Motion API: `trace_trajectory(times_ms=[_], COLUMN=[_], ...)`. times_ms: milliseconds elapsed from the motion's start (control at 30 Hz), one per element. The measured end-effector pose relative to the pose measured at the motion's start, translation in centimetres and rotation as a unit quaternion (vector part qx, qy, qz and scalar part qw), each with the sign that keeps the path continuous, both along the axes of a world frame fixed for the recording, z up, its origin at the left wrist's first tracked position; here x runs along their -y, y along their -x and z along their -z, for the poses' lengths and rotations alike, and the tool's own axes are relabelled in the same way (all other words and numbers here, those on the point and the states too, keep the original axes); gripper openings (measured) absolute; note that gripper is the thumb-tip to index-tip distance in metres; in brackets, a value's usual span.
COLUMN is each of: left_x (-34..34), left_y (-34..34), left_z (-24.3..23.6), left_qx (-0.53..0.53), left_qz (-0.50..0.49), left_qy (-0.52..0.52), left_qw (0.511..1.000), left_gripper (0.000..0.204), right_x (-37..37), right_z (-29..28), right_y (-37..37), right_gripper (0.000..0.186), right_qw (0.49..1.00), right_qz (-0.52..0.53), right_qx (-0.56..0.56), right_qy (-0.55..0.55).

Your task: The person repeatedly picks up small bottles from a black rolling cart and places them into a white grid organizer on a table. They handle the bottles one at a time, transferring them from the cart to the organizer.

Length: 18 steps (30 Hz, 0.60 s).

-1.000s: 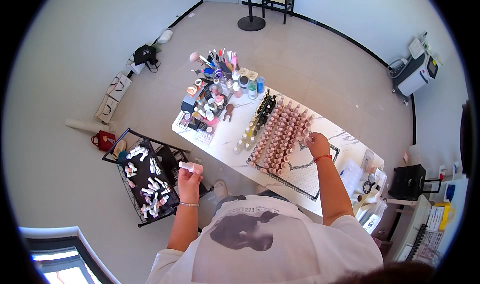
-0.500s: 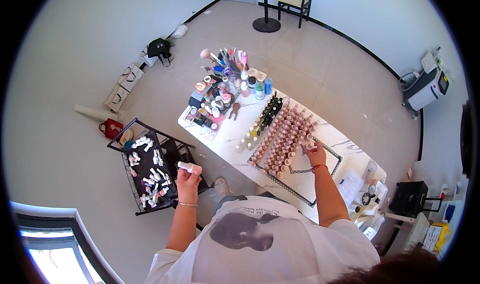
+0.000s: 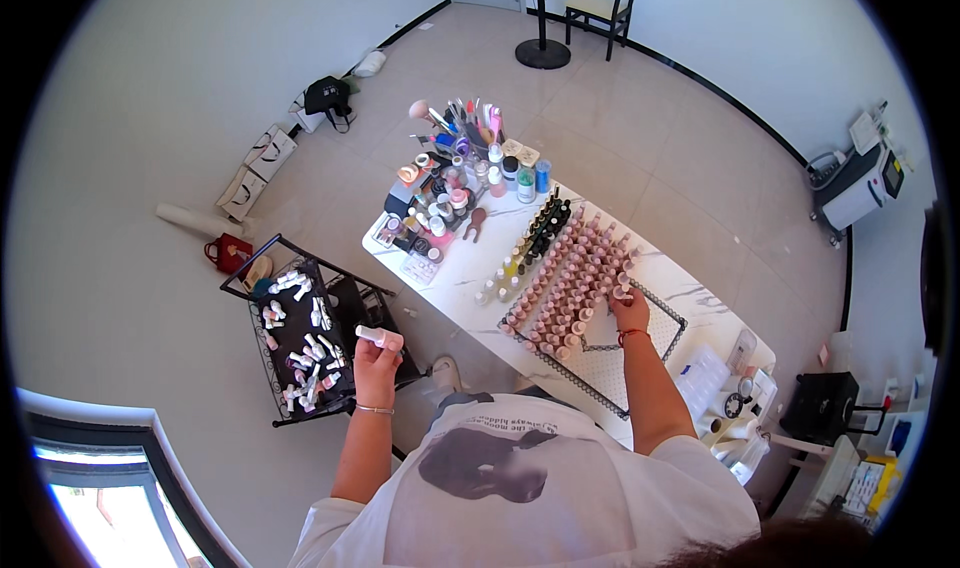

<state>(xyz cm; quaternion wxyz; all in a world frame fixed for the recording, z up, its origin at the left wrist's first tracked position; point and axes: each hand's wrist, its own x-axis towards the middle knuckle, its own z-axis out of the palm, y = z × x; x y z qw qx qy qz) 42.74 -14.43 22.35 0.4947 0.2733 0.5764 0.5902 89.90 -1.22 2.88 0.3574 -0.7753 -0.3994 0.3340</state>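
Observation:
My left hand (image 3: pixel 375 376), out over the floor beside the cart, is closed around a pink nail polish bottle (image 3: pixel 380 338) with a white cap. On the table, my right hand (image 3: pixel 630 313) has its fingers closed on another pink nail polish bottle (image 3: pixel 623 290) at the near right edge of the rows. Many similar pink bottles (image 3: pixel 570 298) stand upright in close rows on a white tray with a dark lace-like rim (image 3: pixel 655 358). Part of the tray by my right wrist shows its bare dotted surface.
A black cart (image 3: pixel 345 298) with loose white-capped bottles (image 3: pixel 318 353) stands at left. The marble-patterned table (image 3: pixel 460 298) also carries dark bottles (image 3: pixel 545 223), brushes (image 3: pixel 465 118), jars (image 3: pixel 440 208) and a clear plastic box (image 3: pixel 700 368). A fan (image 3: pixel 543 53) stands on the far floor.
The whole view has shifted slightly. Both hands keep their bottles in nearly the same places; the right hand has moved very little.

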Motion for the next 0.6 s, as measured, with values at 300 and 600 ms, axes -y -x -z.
trace_trajectory(times_ms=[300, 600], left_x=[0.4, 0.3], left_y=[0.0, 0.3], left_z=[-0.3, 0.7], left_qx=[0.013, -0.042], left_qz=[-0.026, 0.010], left_qy=[0.003, 0.006], left_qw=[1.000, 0.999], left_gripper=[0.027, 0.032], right_x=[-0.3, 0.9], right_z=[0.1, -1.0], right_y=[0.2, -0.1], right_gripper=[0.040, 0.031], right_qw=[1.000, 0.999], right_qz=[-0.003, -0.006], right_qx=[-0.016, -0.018], right_qy=[-0.012, -0.030])
